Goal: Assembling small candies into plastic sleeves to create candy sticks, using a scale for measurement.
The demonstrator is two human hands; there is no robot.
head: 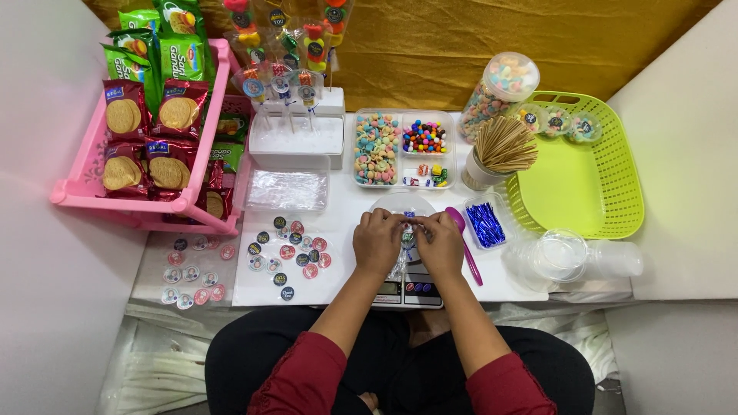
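My left hand [377,241] and my right hand [440,243] meet over a small kitchen scale [407,290] at the white board's front edge. Together they pinch the top of a small clear plastic bag [405,240] that holds candy and hangs between them. A clear round lid or bowl [401,204] lies just beyond my fingers. A purple spoon [464,240] rests to the right of my right hand.
Round stickers [288,252] lie left of my hands. Behind are a divided candy tray [400,147], a cup of wooden sticks [500,147], blue twist ties [485,224], a candy jar [498,86], a green basket [584,169], clear cups [573,257], a pink biscuit rack [154,131].
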